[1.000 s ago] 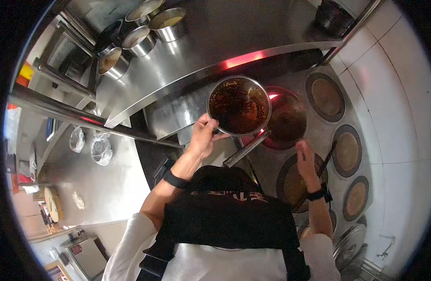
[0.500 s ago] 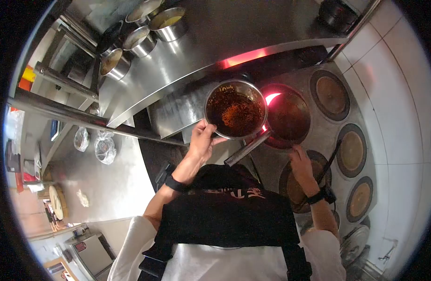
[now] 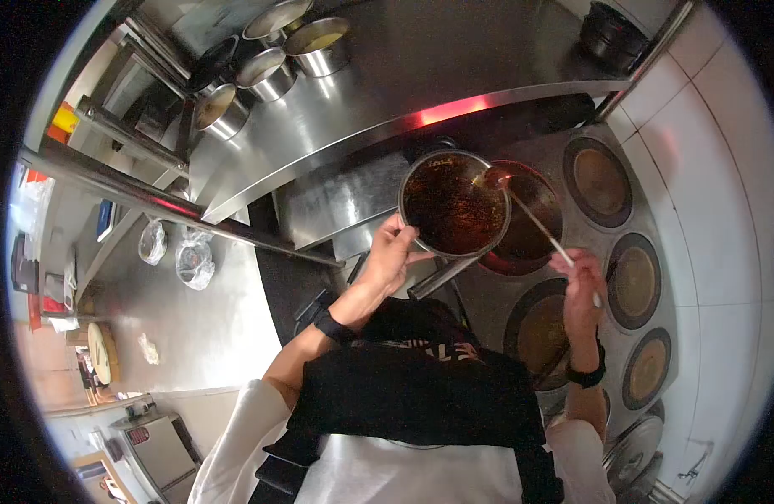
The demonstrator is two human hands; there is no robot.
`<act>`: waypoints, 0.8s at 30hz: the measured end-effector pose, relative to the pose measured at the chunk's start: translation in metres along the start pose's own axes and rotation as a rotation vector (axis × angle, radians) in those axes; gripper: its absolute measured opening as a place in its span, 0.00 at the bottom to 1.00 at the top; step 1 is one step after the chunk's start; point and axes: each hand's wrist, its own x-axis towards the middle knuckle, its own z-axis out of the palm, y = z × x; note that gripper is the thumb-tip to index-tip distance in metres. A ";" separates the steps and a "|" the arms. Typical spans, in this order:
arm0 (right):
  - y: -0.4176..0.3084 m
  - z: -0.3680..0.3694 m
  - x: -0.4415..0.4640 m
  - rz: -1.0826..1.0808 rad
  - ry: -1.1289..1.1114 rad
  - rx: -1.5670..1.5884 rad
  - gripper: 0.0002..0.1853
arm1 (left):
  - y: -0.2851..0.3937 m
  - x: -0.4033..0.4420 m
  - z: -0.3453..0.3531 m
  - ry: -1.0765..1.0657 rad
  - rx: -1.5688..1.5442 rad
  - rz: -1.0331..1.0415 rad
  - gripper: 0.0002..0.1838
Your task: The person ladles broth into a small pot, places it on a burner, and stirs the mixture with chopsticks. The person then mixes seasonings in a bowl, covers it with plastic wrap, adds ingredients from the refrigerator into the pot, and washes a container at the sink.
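Observation:
My left hand (image 3: 389, 256) grips the rim of a round metal pot (image 3: 409, 181), thumb over the edge. Dark red, oily contents with flakes coat its inside. My right hand (image 3: 582, 273) is closed around the thin handle of a ladle (image 3: 540, 223). The ladle's head lies at the pot's right rim, above a saucepan, and its contents are hard to make out. That saucepan (image 3: 534, 252) sits on the stove, partly hidden behind the pot, with dark liquid inside. Its metal handle (image 3: 444, 279) points toward me.
Round burner plates (image 3: 633, 281) line the right side of the stove, beside a tiled wall (image 3: 698, 193). A steel shelf (image 3: 387, 80) above carries several metal pots (image 3: 317, 50). Plastic-wrapped bowls (image 3: 194, 260) stand on the left counter (image 3: 210, 336).
My right hand has moved back and right, and the ladle now shows between it and the pot. The pot has shifted slightly right, and the lighter flakes inside it are less visible.

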 end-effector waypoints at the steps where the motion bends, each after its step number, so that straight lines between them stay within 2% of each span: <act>1: -0.001 0.008 0.000 -0.020 -0.122 -0.092 0.10 | 0.000 0.000 0.002 -0.018 0.008 0.015 0.05; 3: -0.001 0.021 0.000 -0.069 -0.186 -0.086 0.07 | -0.006 0.002 0.001 -0.014 0.010 0.023 0.05; 5: 0.001 0.030 0.001 -0.006 -0.297 -0.234 0.06 | -0.008 0.004 0.001 -0.037 0.008 0.009 0.06; 7: 0.005 0.036 0.001 -0.005 -0.306 -0.195 0.07 | -0.008 0.004 0.004 -0.031 -0.001 -0.004 0.05; 10: 0.003 0.041 0.003 -0.056 -0.348 -0.410 0.06 | -0.008 0.002 0.007 -0.031 -0.016 -0.010 0.05; 14: 0.011 0.039 0.003 -0.063 -0.337 -0.372 0.06 | -0.014 0.004 0.004 -0.046 -0.017 0.039 0.06; 16: 0.013 0.033 0.003 0.070 -0.231 -0.129 0.05 | -0.014 0.004 0.003 -0.040 0.009 0.034 0.06; 17: 0.012 0.029 0.004 0.069 -0.232 -0.129 0.05 | -0.014 0.004 0.003 -0.035 0.034 0.030 0.06; 19: 0.011 0.019 0.006 0.280 -0.075 0.234 0.07 | -0.017 0.006 0.003 -0.024 0.031 0.007 0.06; 24: 0.002 -0.020 0.008 0.377 0.078 0.627 0.13 | -0.016 0.007 0.002 -0.009 -0.005 -0.021 0.06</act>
